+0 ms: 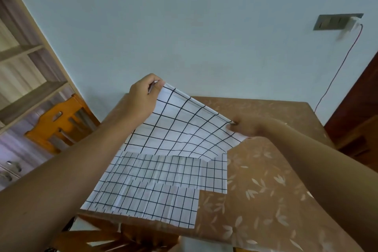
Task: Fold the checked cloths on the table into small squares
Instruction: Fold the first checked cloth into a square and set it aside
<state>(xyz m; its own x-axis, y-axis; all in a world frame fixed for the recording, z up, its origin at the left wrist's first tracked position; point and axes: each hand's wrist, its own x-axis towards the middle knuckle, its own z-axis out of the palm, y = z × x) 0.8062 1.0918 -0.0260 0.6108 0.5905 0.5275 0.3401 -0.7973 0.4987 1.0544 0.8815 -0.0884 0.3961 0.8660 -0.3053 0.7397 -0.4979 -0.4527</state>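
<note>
1. The left grip [146,96] is raised above the far left part of the surface [266,180], its fingers curled and pinching one upper corner of the lifted cloth [184,129].
2. The right grip [245,127], blurred, sits lower and towards the middle of the surface, pinching the opposite upper corner of the same cloth.
3. The lifted cloth, white with black checks, hangs stretched between the two grips. Its lower edge reaches down to the cloths lying below it.
4. A second cloth [173,170] lies flat along the left side of the surface.
5. A third cloth [153,202] lies flat partly over the second, at the near left corner.
6. The surface has a brown flowered cover.
7. Beyond the left edge stand a wooden chair [61,120] and shelves [20,57].
8. A switch plate [337,21] with a red cable [337,71] is on the wall beyond the far right corner.
</note>
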